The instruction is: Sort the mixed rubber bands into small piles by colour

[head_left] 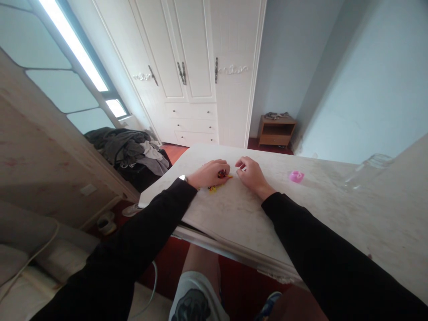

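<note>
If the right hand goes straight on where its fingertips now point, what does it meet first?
Probably the left hand, with small red and yellow things at its fingers; exact depth is unclear.

No readable text, labels or numbers anywhere. Yellow-and-red bits (214,189) on the desk (234,218): too small to tell. Shorts print (192,305) (dark graphic, bottom edge): no legible lettering.

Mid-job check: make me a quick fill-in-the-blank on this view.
Of the left grip and right grip, the one at the small dark-red and yellow pieces is the ____.
The small rounded object on the pale marbled tabletop is coloured ____.
From there, the clear cylindrical glass jar is toward the picture's ____.

Missing words: left; pink; right.
</note>
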`<control>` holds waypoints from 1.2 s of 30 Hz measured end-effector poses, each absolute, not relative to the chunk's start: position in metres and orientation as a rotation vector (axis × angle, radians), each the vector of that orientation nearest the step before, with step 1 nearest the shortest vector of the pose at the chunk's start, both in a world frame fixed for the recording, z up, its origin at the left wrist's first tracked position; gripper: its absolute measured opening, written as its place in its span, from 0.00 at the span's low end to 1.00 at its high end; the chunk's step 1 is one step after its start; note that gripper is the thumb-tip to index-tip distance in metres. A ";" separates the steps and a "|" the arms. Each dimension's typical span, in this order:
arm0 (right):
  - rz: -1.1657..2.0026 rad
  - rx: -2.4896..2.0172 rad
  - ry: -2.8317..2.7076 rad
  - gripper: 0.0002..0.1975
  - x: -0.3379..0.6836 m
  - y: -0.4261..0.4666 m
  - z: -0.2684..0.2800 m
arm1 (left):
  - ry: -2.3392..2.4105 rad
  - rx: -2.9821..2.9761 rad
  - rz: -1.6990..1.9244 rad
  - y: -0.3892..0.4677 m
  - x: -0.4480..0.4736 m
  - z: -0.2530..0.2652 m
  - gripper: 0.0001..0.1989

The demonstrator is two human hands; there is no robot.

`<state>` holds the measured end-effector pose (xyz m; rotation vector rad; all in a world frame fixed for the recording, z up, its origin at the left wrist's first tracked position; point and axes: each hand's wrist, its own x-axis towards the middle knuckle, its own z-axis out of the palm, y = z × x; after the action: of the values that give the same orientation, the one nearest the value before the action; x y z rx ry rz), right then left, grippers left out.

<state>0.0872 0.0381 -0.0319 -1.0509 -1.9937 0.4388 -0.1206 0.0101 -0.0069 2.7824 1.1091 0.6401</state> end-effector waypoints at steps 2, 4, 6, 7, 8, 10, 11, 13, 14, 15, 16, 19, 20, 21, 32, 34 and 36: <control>0.431 -1.048 -2.009 0.07 0.088 0.038 -0.032 | 1.094 2.732 0.733 0.011 -0.123 -0.007 0.03; 0.423 -1.037 -2.023 0.07 0.088 0.038 -0.032 | 1.126 2.687 0.863 0.012 -0.125 -0.007 0.05; 0.418 -1.029 -2.033 0.07 0.089 0.039 -0.033 | 1.189 2.659 0.993 0.013 -0.127 -0.006 0.08; 0.415 -1.026 -2.037 0.07 0.089 0.039 -0.033 | 1.217 2.655 1.030 0.013 -0.128 -0.006 0.09; 0.413 -1.024 -2.039 0.07 0.089 0.039 -0.033 | 1.241 2.656 1.046 0.013 -0.129 -0.005 0.10; 0.407 -1.020 -2.040 0.07 0.088 0.040 -0.034 | 1.278 2.665 1.020 0.013 -0.130 -0.005 0.11; 0.405 -1.017 -2.041 0.07 0.088 0.040 -0.034 | 1.298 2.673 0.992 0.013 -0.130 -0.005 0.11; 0.399 -1.020 -2.040 0.07 0.088 0.039 -0.034 | 1.357 2.695 0.940 0.013 -0.129 -0.005 0.11; 0.396 -1.025 -2.040 0.07 0.087 0.039 -0.034 | 1.391 2.709 0.912 0.013 -0.129 -0.005 0.11; 0.394 -1.030 -2.040 0.07 0.087 0.039 -0.034 | 1.423 2.723 0.883 0.012 -0.128 -0.005 0.11; 0.393 -1.036 -2.039 0.07 0.087 0.039 -0.034 | 1.447 2.735 0.848 0.011 -0.127 -0.005 0.11; 0.400 -1.034 -2.045 0.07 0.087 0.039 -0.034 | 1.475 2.733 0.682 0.011 -0.124 -0.007 0.18; 0.405 -1.029 -2.047 0.07 0.086 0.039 -0.034 | 1.483 2.722 0.609 0.011 -0.124 -0.008 0.21; 0.410 -1.025 -2.050 0.07 0.086 0.039 -0.034 | 1.488 2.709 0.537 0.012 -0.123 -0.009 0.23; 0.434 -1.045 -2.095 0.07 0.087 0.038 -0.034 | 1.287 2.727 0.676 0.024 -0.129 -0.017 0.05; 0.436 -1.048 -2.104 0.07 0.087 0.037 -0.033 | 1.275 2.708 0.708 0.024 -0.129 -0.016 0.02; 0.434 -1.049 -2.114 0.06 0.087 0.037 -0.033 | 1.273 2.687 0.750 0.023 -0.128 -0.014 0.03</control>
<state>0.0873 0.0373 -0.0329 -1.0495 -2.1142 0.4340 -0.1278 0.0229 -0.0144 2.6869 1.2727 0.7500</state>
